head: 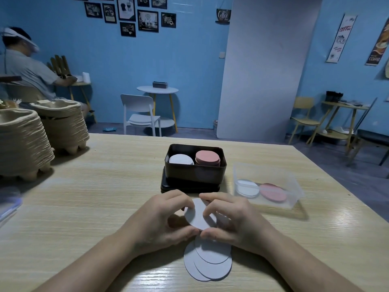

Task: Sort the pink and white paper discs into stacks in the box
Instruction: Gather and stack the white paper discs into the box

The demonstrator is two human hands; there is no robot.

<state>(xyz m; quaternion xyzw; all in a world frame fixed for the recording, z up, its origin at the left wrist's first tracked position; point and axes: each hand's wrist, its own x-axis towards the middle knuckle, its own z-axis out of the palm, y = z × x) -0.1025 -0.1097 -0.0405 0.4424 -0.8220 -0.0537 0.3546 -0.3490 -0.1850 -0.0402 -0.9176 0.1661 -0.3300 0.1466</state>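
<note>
A white paper disc point(199, 214) is held above the table between both hands. My left hand point(162, 220) pinches its left edge and my right hand point(233, 220) pinches its right edge. Under the hands, several white discs point(208, 262) lie overlapped on the wooden table. Behind the hands stands a dark box point(195, 172) on its lid, with a white stack point(181, 160) on the left and a pink stack point(207, 158) on the right.
A clear plastic tub point(267, 186) at the right holds a white disc pile and a pink disc pile. Two tall stacks of pulp trays point(25, 142) stand at the table's left. A person sits at a far table on the left.
</note>
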